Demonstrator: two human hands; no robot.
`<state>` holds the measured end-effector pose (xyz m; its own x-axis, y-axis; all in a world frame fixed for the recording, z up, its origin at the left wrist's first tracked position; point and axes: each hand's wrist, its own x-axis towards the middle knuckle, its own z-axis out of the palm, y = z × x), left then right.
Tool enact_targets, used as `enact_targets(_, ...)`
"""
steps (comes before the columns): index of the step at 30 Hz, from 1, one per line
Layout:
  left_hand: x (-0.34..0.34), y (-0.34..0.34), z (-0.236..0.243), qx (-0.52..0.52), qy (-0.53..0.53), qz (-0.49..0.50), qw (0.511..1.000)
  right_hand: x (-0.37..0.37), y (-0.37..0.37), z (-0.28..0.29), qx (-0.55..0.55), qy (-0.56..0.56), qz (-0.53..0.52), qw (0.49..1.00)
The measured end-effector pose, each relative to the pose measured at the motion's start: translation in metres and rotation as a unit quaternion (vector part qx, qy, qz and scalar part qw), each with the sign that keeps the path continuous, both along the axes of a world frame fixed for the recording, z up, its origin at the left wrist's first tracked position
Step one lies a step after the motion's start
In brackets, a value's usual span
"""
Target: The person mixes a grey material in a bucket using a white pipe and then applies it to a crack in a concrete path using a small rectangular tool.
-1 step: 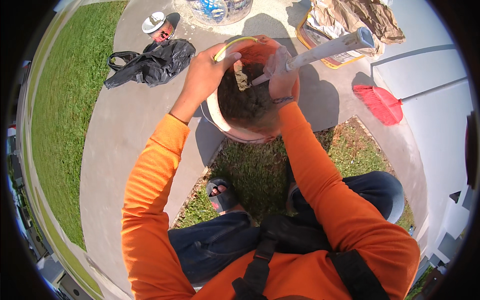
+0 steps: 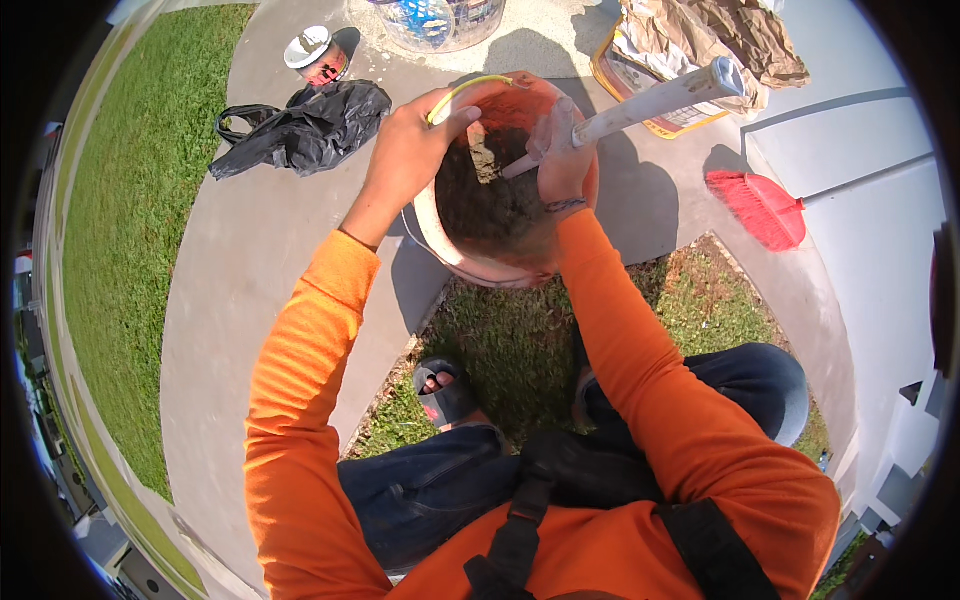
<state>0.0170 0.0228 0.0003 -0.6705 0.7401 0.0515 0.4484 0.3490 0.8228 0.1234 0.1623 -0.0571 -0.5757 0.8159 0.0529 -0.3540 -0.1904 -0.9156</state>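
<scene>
An orange bucket (image 2: 428,225) stands in front of me with dark, wet-looking mortar-like mix (image 2: 490,215) inside. My left hand (image 2: 415,135) is closed on its far left rim, thumb over the inner side, beside a yellow curved strip (image 2: 465,88). Over the bucket's right part, my right hand (image 2: 562,160) wraps round a pale pipe-like handle (image 2: 655,105). This handle slants up to the right, its wide end beyond the rim. Its thin lower end points into the bucket, near a lighter patch on the inner wall; whether it touches the mix I cannot tell.
A black plastic bag (image 2: 330,125) and a small white-and-red tub (image 2: 322,62) lie at the far left. Beyond the bucket stands a smeared clear bucket (image 2: 440,25). Crumpled brown paper (image 2: 745,45) sits far right, above a red broom head (image 2: 757,208). Grass lies under my feet.
The pipe-like handle and my right hand have shifted very slightly, the handle's upper end a little to the left. My left hand and the bucket stay in place.
</scene>
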Motion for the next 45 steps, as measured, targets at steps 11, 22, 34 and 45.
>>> enact_targets(11,-0.01,-0.011,-0.005,0.014,-0.04,-0.01,0.999,0.009,0.007,0.014,-0.138,0.038,0.086,0.986)
enact_targets(22,-0.013,-0.011,-0.006,-0.021,-0.013,0.005,1.0,0.0,-0.002,0.018,0.001,0.171,0.003,0.985)
enact_targets(34,-0.014,-0.01,-0.01,0.019,-0.033,-0.005,0.999,-0.001,-0.004,0.015,-0.027,0.162,0.027,0.986)
enact_targets(45,-0.008,-0.006,-0.007,0.018,-0.061,-0.028,0.998,-0.004,-0.014,0.013,-0.097,0.239,0.058,0.964)
